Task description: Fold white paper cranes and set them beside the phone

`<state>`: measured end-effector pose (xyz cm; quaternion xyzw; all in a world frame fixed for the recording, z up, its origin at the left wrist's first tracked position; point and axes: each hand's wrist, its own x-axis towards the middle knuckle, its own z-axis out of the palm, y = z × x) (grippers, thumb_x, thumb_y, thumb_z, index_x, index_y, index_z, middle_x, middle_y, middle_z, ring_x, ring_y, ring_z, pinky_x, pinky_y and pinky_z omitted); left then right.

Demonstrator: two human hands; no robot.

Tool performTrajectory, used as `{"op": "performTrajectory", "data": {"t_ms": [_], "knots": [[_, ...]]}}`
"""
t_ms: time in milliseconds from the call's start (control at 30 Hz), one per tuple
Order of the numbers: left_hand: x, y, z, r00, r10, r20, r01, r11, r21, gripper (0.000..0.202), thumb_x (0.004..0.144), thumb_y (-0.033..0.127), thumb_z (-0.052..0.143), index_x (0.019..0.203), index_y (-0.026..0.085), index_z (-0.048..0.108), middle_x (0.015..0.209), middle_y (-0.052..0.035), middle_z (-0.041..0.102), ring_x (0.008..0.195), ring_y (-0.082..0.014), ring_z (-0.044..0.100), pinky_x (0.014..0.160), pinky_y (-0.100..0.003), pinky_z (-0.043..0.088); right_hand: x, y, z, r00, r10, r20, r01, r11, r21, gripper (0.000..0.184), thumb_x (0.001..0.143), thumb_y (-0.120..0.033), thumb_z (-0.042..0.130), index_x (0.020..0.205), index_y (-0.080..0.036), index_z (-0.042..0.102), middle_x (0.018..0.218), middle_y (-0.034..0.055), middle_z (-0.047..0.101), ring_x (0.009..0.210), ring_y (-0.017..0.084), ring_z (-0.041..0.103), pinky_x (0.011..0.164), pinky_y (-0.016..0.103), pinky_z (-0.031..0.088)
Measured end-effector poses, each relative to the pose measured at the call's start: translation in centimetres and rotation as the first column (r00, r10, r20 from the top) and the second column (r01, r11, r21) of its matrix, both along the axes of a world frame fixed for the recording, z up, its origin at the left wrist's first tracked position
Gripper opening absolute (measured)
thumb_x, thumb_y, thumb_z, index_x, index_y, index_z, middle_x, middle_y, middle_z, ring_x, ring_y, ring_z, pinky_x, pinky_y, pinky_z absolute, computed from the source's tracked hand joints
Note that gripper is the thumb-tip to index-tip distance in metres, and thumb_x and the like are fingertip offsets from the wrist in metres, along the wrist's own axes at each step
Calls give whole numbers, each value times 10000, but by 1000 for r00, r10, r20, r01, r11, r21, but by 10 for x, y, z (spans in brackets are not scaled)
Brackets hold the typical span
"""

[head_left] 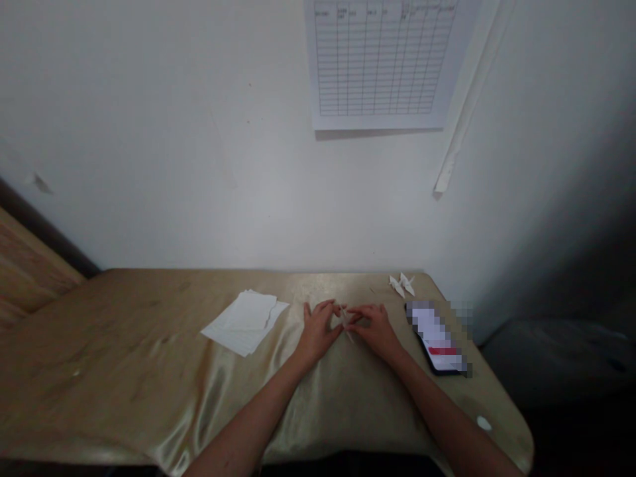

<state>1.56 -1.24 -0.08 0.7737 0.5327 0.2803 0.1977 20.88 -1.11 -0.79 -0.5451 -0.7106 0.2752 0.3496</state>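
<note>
My left hand (318,329) and my right hand (375,326) meet over the middle of the table, fingers pinched together on a small folded white paper piece (346,322). The paper stands between the fingertips, a narrow point of it reaching down toward me. Both hands rest low on the shiny beige cloth (149,371) that covers the table.
A loose stack of white paper sheets (244,322) lies left of my hands. Two small folded paper figures (402,285) sit at the far right corner. A phone (437,339) lies to the right of my right hand. A ruled chart (380,63) hangs on the wall.
</note>
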Motion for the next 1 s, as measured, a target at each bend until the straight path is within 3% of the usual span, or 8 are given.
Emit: {"op": "performTrajectory", "data": {"t_ms": [167,433,667,1000], "knots": [[1,-1,0,999,-31,38,32,999,-27,240,852,217,635,1081,268,586,1386,-43,658,1437,-240,450,1244,-656,27,0,-1,0,1000,8,18,-9,1000,20,280,850,-369,692,1116,-301,745,985,24,778,1174,260,607,1202,603,83],[1,0,-4,995,-32,98,39,997,-70,563,814,228,704,1342,261,510,1450,-103,596,1397,-274,505,1234,-675,-45,2,-1,2,999,-9,30,9,1000,2,299,886,-323,646,1171,-321,734,1030,37,766,1165,254,616,1214,614,38],[0,2,-5,999,-9,50,10,1000,-25,449,887,444,682,1293,287,576,1412,-71,628,1366,-283,519,1216,-706,21,2,1,0,1000,-14,18,14,1000,5,281,873,-325,673,1144,-320,750,1019,40,769,1156,259,619,1203,633,55],[0,1,-4,999,0,33,1,1000,-25,424,885,423,689,1282,301,610,1383,-68,651,1357,-301,516,1213,-699,47,3,2,-1,999,-29,21,28,999,22,259,857,-288,679,1101,-308,765,1011,45,770,1140,270,630,1194,652,73]]}}
